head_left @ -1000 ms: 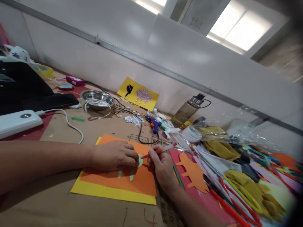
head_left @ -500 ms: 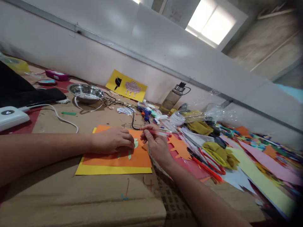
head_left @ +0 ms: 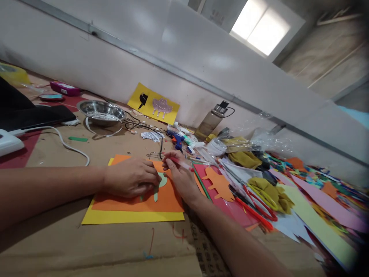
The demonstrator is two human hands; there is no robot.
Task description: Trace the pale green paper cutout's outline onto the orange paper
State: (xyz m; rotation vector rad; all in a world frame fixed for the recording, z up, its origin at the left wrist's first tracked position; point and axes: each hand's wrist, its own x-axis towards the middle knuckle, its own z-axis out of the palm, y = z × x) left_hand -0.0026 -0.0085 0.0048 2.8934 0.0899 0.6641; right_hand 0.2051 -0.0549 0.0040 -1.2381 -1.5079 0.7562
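My left hand rests on an orange paper sheet, its bent fingers together and pressing down a pale green paper cutout. The hand covers much of that cutout. Beneath the orange sheet, a yellow sheet shows along the front and left edges. In my right hand is a red pen, pinched between thumb and fingers over the sheet's right side. Its tip is hidden by the fingers.
To the right lie an orange cutout, red-handled scissors and scrap paper. Behind are a glue gun, a water bottle, a metal bowl and a yellow card. A white cable runs at left.
The view has shifted slightly. My right hand, with the pen, has moved a little left and closer to my left hand, which stays on the cutout.
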